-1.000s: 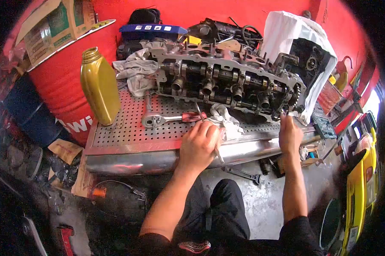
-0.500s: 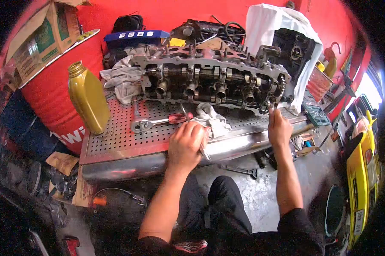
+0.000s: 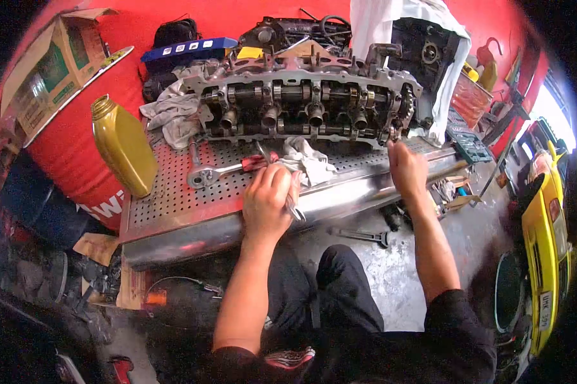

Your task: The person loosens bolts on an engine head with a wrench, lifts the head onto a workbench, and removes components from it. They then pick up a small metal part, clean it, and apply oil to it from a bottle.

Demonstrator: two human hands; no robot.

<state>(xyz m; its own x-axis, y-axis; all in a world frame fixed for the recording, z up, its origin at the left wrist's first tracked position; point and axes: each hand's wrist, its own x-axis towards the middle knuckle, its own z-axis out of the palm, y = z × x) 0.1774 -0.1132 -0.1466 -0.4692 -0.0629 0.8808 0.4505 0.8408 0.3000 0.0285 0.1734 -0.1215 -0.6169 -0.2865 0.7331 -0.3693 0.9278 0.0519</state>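
My left hand (image 3: pixel 267 201) is closed round a slim metal wrench (image 3: pixel 295 210), which shows above and below the fist over the bench's front edge. My right hand (image 3: pixel 408 168) is closed, its fingertips at the lower right end of a cylinder head (image 3: pixel 282 110), just below a toothed sprocket (image 3: pixel 408 101). What those fingers pinch is too small to make out. The cylinder head stands tilted on its side, its camshaft and valve gear facing me. Close to my left hand lie a ratchet (image 3: pixel 203 176) with a red grip and a crumpled white rag (image 3: pixel 306 160).
The perforated metal bench (image 3: pixel 148 214) has a rounded front edge. A gold oil bottle (image 3: pixel 125 147) stands at its left, near a red drum (image 3: pixel 77 147). A dark engine part (image 3: pixel 423 57) draped in white cloth stands behind. An open socket case (image 3: pixel 469 146) lies right.
The view has shifted a little, so the bench things sit slightly higher and further left. Both hands keep their places, with the wrench tilted slightly differently in my left hand.
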